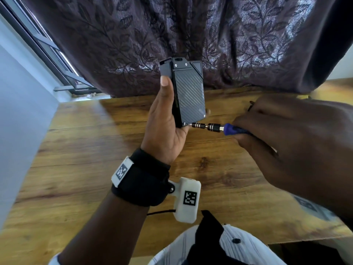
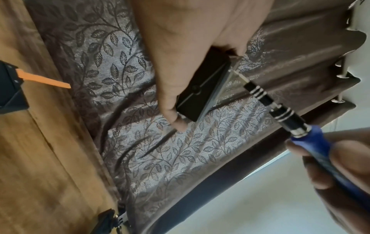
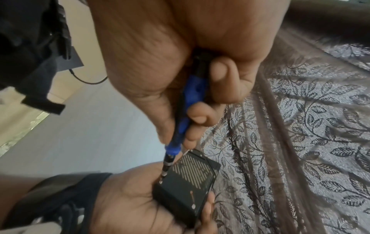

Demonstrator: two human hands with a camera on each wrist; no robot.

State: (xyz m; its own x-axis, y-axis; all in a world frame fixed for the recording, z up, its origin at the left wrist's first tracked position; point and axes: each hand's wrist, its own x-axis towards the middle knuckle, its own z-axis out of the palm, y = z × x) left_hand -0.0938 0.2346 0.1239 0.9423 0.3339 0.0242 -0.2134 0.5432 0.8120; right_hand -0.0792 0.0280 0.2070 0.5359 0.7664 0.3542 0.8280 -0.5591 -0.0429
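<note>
My left hand (image 1: 166, 119) grips a black box-shaped device (image 1: 188, 92) with a ribbed cover, held upright above the wooden table (image 1: 95, 169). The thumb lies along its left side, the fingers wrap behind. My right hand (image 1: 286, 142) grips a blue-handled screwdriver (image 1: 215, 128) with a black and silver shaft. Its tip sits on a screw at the device's lower left corner (image 1: 185, 123). In the left wrist view the device (image 2: 202, 93) and the screwdriver (image 2: 280, 114) appear below my palm. The right wrist view shows the screwdriver (image 3: 186, 120) pointing down at the device (image 3: 186, 182).
A dark leaf-patterned curtain (image 1: 191, 35) hangs behind the table's far edge. A window frame (image 1: 47, 48) is at the left. A black object with an orange strip (image 2: 40, 79) lies on the table in the left wrist view. My striped shirt (image 1: 238, 245) is at the bottom.
</note>
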